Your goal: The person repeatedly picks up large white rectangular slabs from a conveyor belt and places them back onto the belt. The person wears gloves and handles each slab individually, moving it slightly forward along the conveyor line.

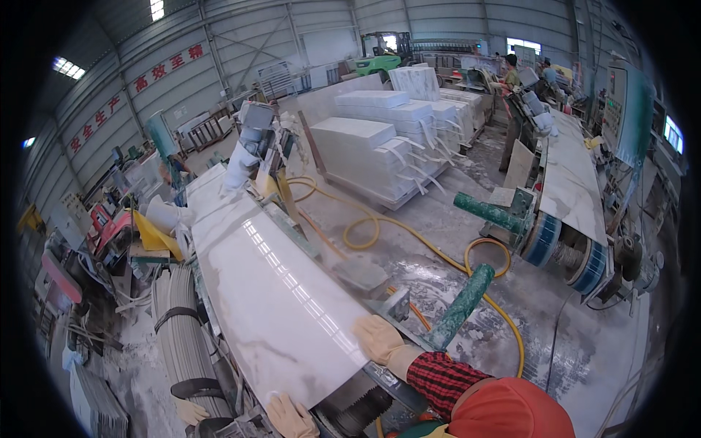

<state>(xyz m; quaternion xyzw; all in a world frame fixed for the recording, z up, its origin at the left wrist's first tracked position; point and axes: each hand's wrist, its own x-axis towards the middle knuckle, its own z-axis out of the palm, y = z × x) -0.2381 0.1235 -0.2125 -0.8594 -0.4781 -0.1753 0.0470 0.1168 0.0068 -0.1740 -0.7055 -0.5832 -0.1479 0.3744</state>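
A long, polished white stone slab point(285, 314) with grey veining lies on a narrow machine bed, its near end toward me. My right hand point(292, 417), in a cream work glove, rests at the slab's near left corner with fingers stretched out. Farther left, my left hand point(191, 412) is gloved too, fingers apart, beside a strapped bundle of thin grey strips point(186, 328); nothing shows in it. A co-worker's gloved hand point(378, 340), below a red-and-black checked sleeve point(445, 379), lies flat on the slab's near right edge. That person's red cap point(511, 410) fills the lower right.
A dark ribbed roller point(361, 409) sits below the slab's near end. Green cylinders point(461, 306) jut out on the right. A yellow hose point(438, 252) loops across the wet floor. White stone blocks point(358, 139) are stacked behind, and a second slab line point(573, 175) runs at right.
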